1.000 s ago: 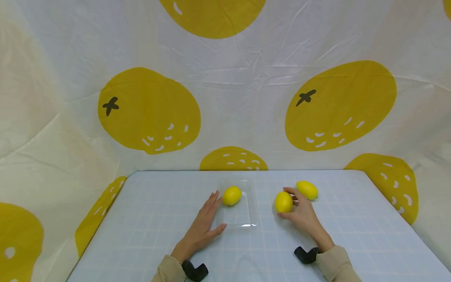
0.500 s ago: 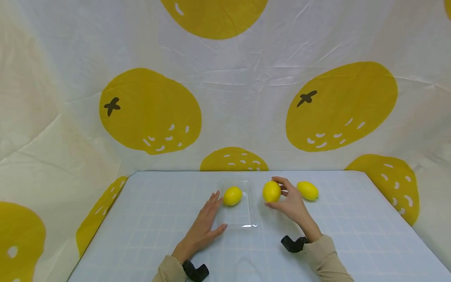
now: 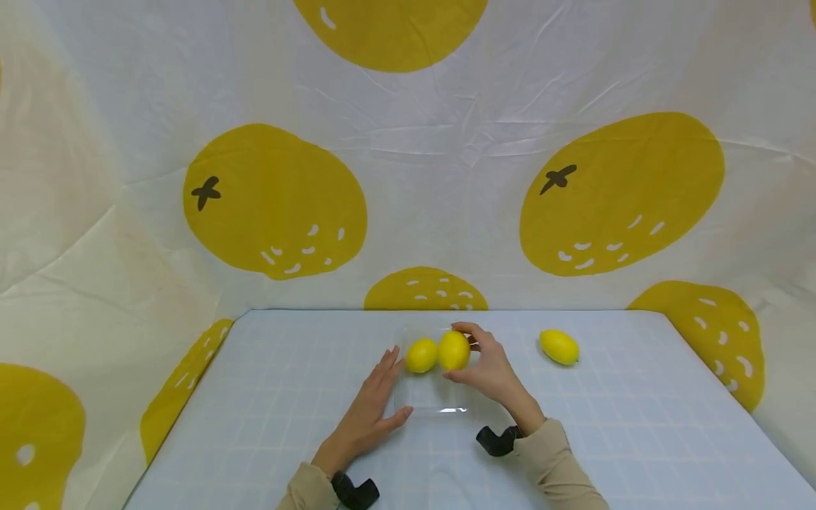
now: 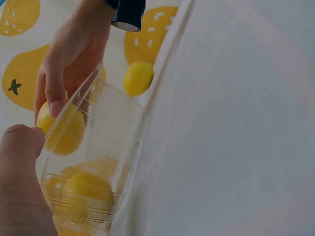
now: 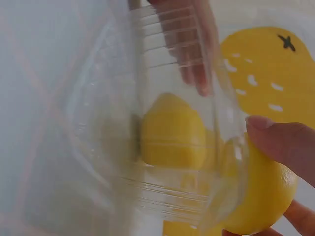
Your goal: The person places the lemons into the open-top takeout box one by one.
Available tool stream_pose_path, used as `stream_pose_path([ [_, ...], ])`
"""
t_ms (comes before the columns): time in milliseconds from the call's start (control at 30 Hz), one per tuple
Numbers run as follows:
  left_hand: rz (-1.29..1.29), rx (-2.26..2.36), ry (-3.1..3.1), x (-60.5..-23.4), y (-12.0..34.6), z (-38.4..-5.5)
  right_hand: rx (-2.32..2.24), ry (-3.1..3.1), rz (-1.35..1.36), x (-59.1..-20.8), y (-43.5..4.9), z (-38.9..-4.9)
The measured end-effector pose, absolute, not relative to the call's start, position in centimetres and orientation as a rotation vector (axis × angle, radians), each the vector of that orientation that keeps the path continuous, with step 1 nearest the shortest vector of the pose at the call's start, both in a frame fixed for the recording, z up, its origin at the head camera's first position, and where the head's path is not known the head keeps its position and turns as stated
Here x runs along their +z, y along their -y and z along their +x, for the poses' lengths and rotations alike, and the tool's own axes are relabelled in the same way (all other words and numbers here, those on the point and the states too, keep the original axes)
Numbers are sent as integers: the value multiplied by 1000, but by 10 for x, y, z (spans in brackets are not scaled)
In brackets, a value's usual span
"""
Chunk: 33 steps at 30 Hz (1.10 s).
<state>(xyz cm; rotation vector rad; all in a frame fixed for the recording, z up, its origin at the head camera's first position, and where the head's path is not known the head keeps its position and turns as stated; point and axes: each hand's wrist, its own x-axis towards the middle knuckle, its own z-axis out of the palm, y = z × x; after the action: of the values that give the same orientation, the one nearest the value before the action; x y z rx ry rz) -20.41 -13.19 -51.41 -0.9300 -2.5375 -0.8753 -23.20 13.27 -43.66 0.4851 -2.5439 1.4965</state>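
Observation:
A clear plastic container [image 3: 417, 405] stands mid-table with one lemon [image 3: 421, 355] inside, near its back left. My right hand [image 3: 494, 372] pinches a second lemon [image 3: 455, 350] between thumb and fingers, over the container's right part. In the right wrist view that held lemon [image 5: 266, 191] shows beside the container's upper edge, above the one inside. My left hand [image 3: 366, 411] rests along the container's left side with fingers straight and thumb spread. In the left wrist view, the thumb [image 4: 19, 167] lies next to the clear wall [image 4: 115, 113].
A third lemon [image 3: 559, 347] lies on the table to the right. The pale checked tabletop [image 3: 268, 397] ends at a hanging cloth [image 3: 440, 177] printed with large yellow fruit. Each wrist wears a black camera mount [image 3: 499, 440].
My right hand has carried its lemon leftward from beside the third lemon to over the container, next to the lemon inside. The left hand has stayed in place.

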Motion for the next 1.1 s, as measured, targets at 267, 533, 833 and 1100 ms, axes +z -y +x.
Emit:
stream_pose_path([
  [267,-946,-886,2513,-516,132,-205,1231,2574,567,-451,-120,-230],
  [533,-944,-881,2520,-513,132,-203,921,2670,628,-460,-113,-229],
  [833,-943,-871,2512,-513,132,-204,835,2713,649,-461,-109,-225],
  [1100,-942,-890,2515,-514,131,-205,832,2761,648,-459,-108,-223],
])
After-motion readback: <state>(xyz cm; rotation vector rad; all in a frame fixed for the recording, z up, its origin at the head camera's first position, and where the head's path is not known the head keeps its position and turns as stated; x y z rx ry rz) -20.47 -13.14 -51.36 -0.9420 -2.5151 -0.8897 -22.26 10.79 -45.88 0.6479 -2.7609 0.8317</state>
